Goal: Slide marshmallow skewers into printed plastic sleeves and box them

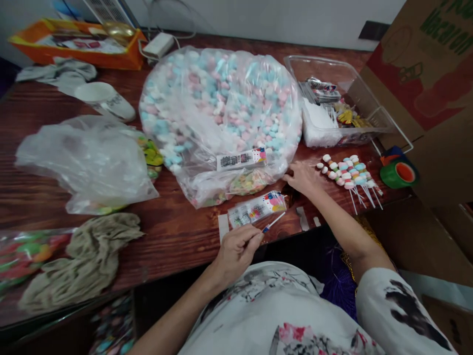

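Holding left hand (240,245) at the front edge of the table (173,246), thumb and fingers curled nearly closed, seemingly pinching the near, blue-tipped end of a white stick (275,221). Judging from its long axis: pointing up and right, out from the fingertips, roughly toward right hand (305,178). Note printed packet (256,209) flat on the table just beyond left hand, with long axis on a similar slant, plain end toward left hand, colourful end just below right fingertips. Reaching with right hand to the lower right edge of the marshmallow bag (221,98), fingers bent; cannot tell whether gripping anything there. Counting right hand as nearer to the bag and to the marshmallow skewers (349,171), just outside the right wrist; left hand as nearer to the stick.
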